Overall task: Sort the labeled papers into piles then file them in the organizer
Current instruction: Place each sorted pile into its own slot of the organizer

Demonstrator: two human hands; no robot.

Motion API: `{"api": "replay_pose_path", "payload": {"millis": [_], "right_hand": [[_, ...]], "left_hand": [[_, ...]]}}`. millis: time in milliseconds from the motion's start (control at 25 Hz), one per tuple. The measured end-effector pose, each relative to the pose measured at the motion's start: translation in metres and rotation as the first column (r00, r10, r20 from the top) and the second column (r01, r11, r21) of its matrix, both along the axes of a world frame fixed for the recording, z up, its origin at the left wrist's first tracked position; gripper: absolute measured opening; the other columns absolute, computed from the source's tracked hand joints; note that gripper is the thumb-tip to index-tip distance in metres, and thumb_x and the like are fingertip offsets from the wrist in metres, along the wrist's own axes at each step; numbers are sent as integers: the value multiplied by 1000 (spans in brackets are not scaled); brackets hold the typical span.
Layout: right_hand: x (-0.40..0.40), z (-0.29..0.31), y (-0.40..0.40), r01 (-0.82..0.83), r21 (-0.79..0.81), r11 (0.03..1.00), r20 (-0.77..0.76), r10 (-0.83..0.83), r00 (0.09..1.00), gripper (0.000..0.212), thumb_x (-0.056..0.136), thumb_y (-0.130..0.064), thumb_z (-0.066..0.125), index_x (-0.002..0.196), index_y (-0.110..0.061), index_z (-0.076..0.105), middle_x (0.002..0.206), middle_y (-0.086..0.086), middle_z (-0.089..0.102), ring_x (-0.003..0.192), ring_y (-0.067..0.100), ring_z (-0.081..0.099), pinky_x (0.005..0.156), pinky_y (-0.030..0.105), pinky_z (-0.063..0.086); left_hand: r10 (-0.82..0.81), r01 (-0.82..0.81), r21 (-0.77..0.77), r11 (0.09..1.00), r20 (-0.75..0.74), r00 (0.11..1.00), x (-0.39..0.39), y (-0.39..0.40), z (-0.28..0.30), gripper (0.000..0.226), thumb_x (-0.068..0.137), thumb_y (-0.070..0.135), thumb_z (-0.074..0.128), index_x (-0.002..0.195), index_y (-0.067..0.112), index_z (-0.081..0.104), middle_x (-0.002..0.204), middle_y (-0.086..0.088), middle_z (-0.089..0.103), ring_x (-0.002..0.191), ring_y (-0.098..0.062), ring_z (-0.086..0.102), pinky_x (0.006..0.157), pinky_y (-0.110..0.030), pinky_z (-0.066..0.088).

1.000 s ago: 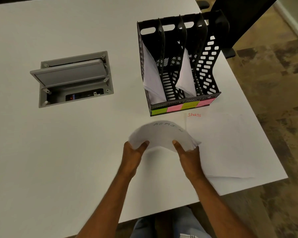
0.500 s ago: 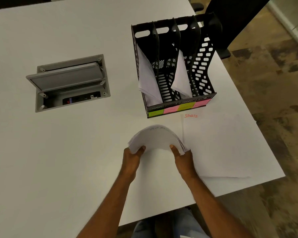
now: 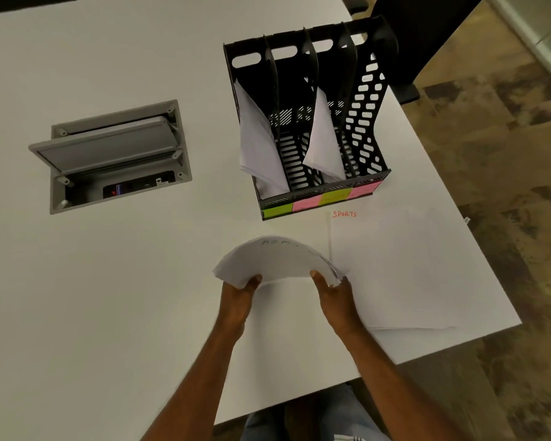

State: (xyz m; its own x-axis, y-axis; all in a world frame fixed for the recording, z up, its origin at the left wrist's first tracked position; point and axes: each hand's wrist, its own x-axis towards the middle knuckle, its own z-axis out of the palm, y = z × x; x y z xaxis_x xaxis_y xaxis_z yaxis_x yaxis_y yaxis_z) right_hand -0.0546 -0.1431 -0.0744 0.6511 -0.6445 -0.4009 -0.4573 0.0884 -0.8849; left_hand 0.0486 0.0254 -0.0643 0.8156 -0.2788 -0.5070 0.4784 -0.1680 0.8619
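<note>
While the left hand (image 3: 239, 296) and the right hand (image 3: 333, 294) each gripped a near corner of the bowed stack of papers (image 3: 277, 261), thumbs on top and fingers curled beneath, the stack arched upward between them just above the desk (image 3: 109, 297). Its long axis ran from nine o'clock to three o'clock, spanning the gap between the two hands, with faint lettering that looked like "ADM" along its far edge.

From the hands, the black organizer (image 3: 309, 128) stood at twelve o'clock, well apart, its four slots running lengthwise toward and away from the person. White sheets already leaned in the first slot and the third slot counted from the left; the second and fourth looked empty. Coloured labels (image 3: 322, 200) lined its near lip, their writing too small to read.

At three o'clock of the right hand, touching or nearly so, lay the flat pile marked "SPORTS" (image 3: 395, 268).

The stack probably needed turning on edge to enter a slot, and the right hand sat slightly nearer the free ones.
</note>
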Motion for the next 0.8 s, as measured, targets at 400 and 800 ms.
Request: {"api": "replay_pose_path", "payload": {"millis": [400, 800], "right_hand": [[2, 85, -76, 23, -202, 979, 62, -11, 998, 4, 88, -46, 66, 86, -47, 70, 87, -16, 74, 81, 4, 71, 74, 31, 60], [95, 132, -210, 618, -339, 710, 467, -443, 765, 56, 97, -25, 61, 140, 5, 41, 144, 4, 44, 133, -1, 39, 110, 12, 30]], "left_hand": [[-208, 192, 139, 972, 112, 972, 40, -73, 41, 20, 96, 11, 65, 99, 30, 72, 105, 2, 76, 100, -16, 71, 86, -34, 55], [-643, 158, 695, 701, 521, 561, 64, -142, 32, 58, 92, 13, 67, 147, 10, 48, 156, -12, 44, 146, -30, 37, 122, -40, 29]]}}
